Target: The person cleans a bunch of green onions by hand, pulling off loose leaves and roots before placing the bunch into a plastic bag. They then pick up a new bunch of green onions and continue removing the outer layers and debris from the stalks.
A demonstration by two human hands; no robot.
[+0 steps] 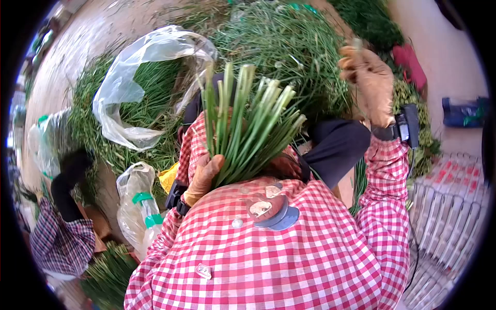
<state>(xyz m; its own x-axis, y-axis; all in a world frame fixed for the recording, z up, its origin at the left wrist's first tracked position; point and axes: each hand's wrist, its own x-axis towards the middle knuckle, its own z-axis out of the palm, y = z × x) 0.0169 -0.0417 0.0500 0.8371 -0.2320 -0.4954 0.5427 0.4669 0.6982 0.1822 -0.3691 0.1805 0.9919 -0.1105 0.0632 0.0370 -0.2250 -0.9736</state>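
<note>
My left hand (204, 178), in a tan glove, is closed around the lower left side of a bunch of long green stalks (248, 129). The stalks fan upward in front of my chest, their pale cut ends on top and not level with one another. Part of the bunch's lower end is hidden against my checked smock. My right hand (368, 77), also gloved, is raised to the right, away from the bunch. Its fingers are curled, with a small pale tip (356, 44) at the top that is too blurred to name.
Heaped greens (279, 41) cover the floor ahead. A clear plastic bag (116, 98) lies open over greens to the left, near a second bag with green tape (139, 206). Another person's checked sleeve (59, 240) is at far left. A wire rack (444, 206) stands right.
</note>
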